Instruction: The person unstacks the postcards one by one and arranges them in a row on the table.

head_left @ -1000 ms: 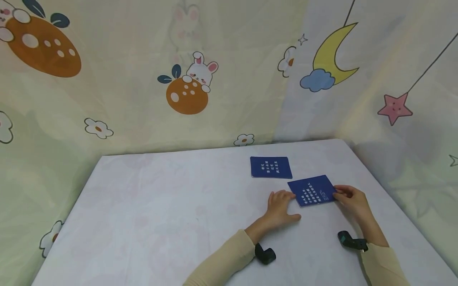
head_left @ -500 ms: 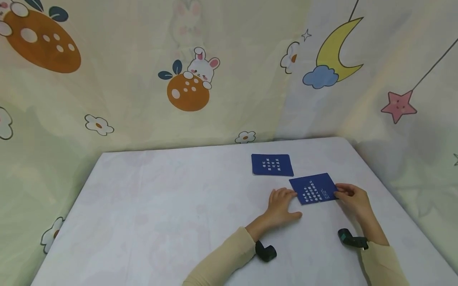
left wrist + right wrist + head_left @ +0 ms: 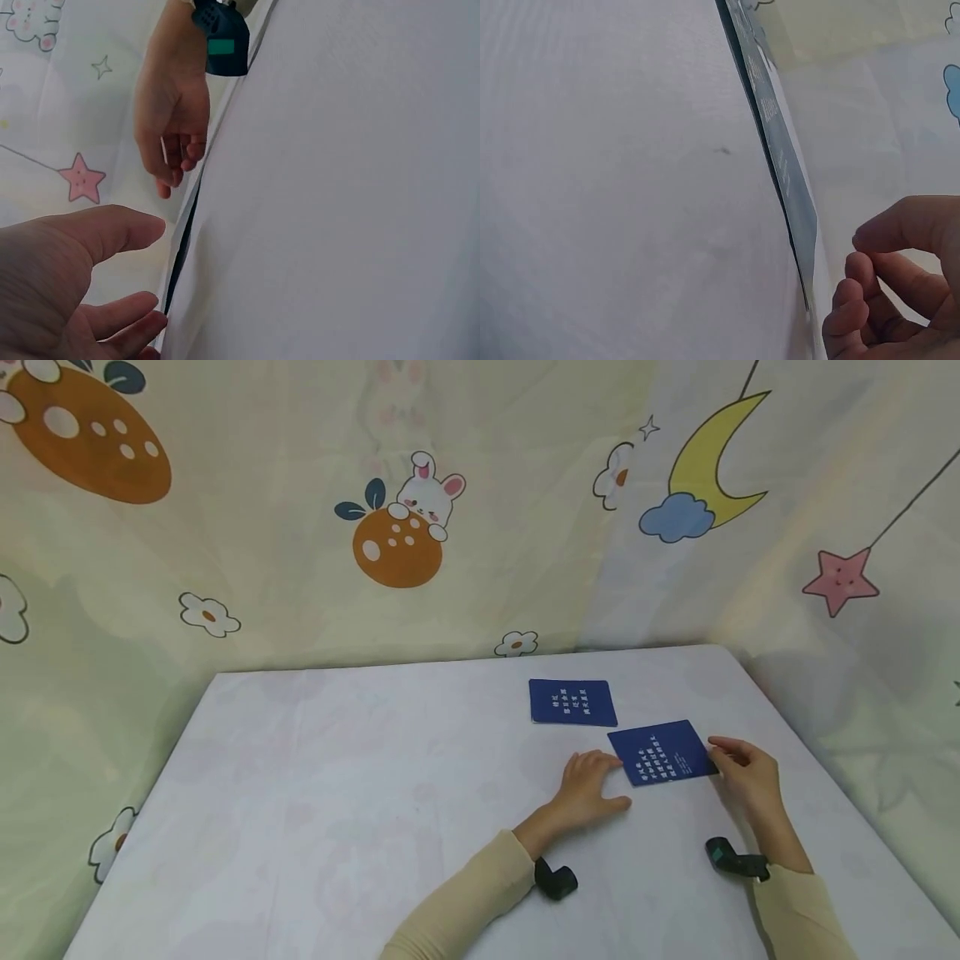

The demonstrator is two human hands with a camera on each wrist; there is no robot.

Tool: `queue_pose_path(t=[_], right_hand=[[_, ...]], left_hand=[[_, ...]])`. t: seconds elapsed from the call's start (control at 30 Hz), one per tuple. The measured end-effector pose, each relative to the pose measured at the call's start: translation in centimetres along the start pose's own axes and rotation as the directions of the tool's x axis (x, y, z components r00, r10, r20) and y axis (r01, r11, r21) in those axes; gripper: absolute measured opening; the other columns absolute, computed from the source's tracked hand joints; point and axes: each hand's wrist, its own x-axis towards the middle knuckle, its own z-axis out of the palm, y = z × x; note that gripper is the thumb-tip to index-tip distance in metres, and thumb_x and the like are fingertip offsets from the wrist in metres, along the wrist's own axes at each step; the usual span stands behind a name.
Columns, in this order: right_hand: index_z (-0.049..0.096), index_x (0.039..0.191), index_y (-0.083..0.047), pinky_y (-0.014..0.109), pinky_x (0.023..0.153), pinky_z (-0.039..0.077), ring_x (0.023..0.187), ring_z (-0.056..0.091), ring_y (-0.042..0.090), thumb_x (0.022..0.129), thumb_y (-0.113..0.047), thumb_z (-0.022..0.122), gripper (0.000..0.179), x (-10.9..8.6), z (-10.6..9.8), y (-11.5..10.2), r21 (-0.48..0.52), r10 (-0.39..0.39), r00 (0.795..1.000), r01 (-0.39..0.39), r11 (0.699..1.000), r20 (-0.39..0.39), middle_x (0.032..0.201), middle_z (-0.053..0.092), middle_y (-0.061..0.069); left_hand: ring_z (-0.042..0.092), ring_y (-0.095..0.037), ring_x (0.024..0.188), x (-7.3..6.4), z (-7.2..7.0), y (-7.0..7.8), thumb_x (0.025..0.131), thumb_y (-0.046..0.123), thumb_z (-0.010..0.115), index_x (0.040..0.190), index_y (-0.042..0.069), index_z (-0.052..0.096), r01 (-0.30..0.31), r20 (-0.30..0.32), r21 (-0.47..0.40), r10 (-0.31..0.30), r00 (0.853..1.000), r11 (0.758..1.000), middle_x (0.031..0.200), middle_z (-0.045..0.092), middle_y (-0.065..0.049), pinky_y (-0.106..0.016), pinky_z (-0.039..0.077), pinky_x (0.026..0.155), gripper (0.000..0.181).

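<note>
A dark blue card (image 3: 663, 753) printed with columns of white characters lies on the white table, tilted a little. My left hand (image 3: 585, 792) is at its left corner, fingertips at the edge and thumb spread away below. At the card's right end is my right hand (image 3: 750, 774), its fingers loosely bent. In the right wrist view a gap shows between those fingertips and the card (image 3: 784, 172), seen almost edge-on. A second blue card (image 3: 573, 702) with white characters lies farther back and to the left. Whether either is a single sheet or a small stack is hard to tell.
The white table (image 3: 337, 793) ends at a back edge against a cloth curtain (image 3: 285, 527) printed with rabbits, flowers, a moon and a star. Each wrist wears a black camera, one by the left sleeve (image 3: 555, 880) and one by the right (image 3: 735, 858).
My right fingers have let go of the card's right edge and drawn slightly away. The left hand and both cards stay nearly in place; the head view has tilted slightly.
</note>
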Motion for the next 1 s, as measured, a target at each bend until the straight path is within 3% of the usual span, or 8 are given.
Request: queue_pose_path(t=[0.13,0.27,0.43,0.63,0.87,1.0], right_hand=[[0.057,0.129,0.004,0.012,0.058,0.043,0.08,0.048,0.004,0.098,-0.02,0.052,0.04,-0.2,0.2,-0.7,0.022,-0.043,0.999,0.043,0.999,-0.024,0.119,0.058,0.02],[0.056,0.13,0.004,0.012,0.059,0.044,0.083,0.047,0.002,0.098,-0.02,0.053,0.04,-0.6,0.6,-1.5,0.048,-0.051,0.999,0.051,0.998,0.008,0.12,0.057,0.02],[0.054,0.132,0.002,0.008,0.062,0.042,0.098,0.049,0.011,0.099,-0.021,0.052,0.04,-1.3,1.5,-2.6,0.059,-0.034,0.997,0.03,0.998,0.063,0.132,0.053,0.021],[0.054,0.132,0.002,0.005,0.067,0.041,0.113,0.05,0.026,0.1,-0.018,0.052,0.038,-2.0,2.5,-4.0,0.072,-0.076,0.992,0.069,0.995,0.098,0.133,0.052,0.024],[0.056,0.129,0.004,0.007,0.07,0.044,0.089,0.046,-0.004,0.099,-0.014,0.053,0.035,-2.1,3.4,-5.0,0.091,-0.153,0.98,0.142,0.986,0.125,0.129,0.055,0.023],[0.057,0.128,0.003,0.011,0.076,0.043,0.091,0.046,-0.005,0.099,-0.015,0.054,0.034,-2.1,4.0,-5.6,0.084,-0.182,0.974,0.172,0.982,0.138,0.128,0.056,0.022]], left_hand=[[0.036,-0.016,0.137,0.1,-0.7,-0.2,0.091,0.034,0.067,0.137,0.013,0.053,0.01,-0.011,-0.015,-0.01,1.0,1.0,0.14,0.05,0.0,-0.033,0.022,0.117,0.052],[0.042,-0.016,0.132,0.1,-1.5,-0.5,0.09,0.033,0.068,0.134,0.014,0.057,0.04,-0.041,-0.044,-0.041,0.998,0.998,0.138,0.054,0.0,-0.034,0.028,0.113,0.049],[0.045,-0.017,0.129,0.1,-2.2,-1.1,0.09,0.031,0.068,0.131,0.015,0.06,0.066,-0.067,-0.093,-0.073,0.995,0.993,0.135,0.057,-0.001,-0.035,0.03,0.111,0.045],[0.049,-0.016,0.125,-0.1,-3.1,-1.6,0.09,0.029,0.067,0.127,0.014,0.063,0.074,-0.084,-0.163,-0.089,0.992,0.984,0.129,0.06,-0.001,-0.032,0.033,0.109,0.039],[0.054,-0.018,0.113,0.2,-4.8,-2.8,0.091,0.023,0.068,0.124,0.008,0.063,0.072,-0.127,-0.274,-0.11,0.986,0.959,0.121,0.06,-0.006,-0.027,0.044,0.098,0.037],[0.056,-0.019,0.108,0.2,-5.9,-3.4,0.092,0.022,0.067,0.124,0.006,0.062,0.078,-0.154,-0.327,-0.134,0.979,0.942,0.119,0.057,-0.008,-0.026,0.047,0.093,0.037]])
